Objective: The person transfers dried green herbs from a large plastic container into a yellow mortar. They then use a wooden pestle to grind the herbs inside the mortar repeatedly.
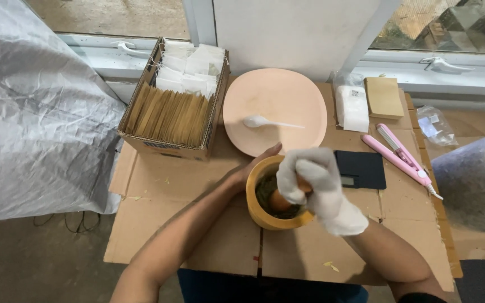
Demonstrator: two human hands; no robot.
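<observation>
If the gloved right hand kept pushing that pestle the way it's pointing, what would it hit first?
Most likely the dark green crushed matter inside the yellow wooden mortar: the white-gloved right hand angles the orange-brown pestle down into it. Depth is unclear.

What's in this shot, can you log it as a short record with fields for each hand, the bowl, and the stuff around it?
left hand: bare, cupping the outer wall of the wooden mortar
right hand: white glove, gripping a wooden pestle inside the mortar
mortar contents: dark green crushed matter
behind: pink plate with white spoon
left: cardboard box of paper sachets
right: black flat scale, pink clamp-style tool
surface: cardboard sheets
</observation>
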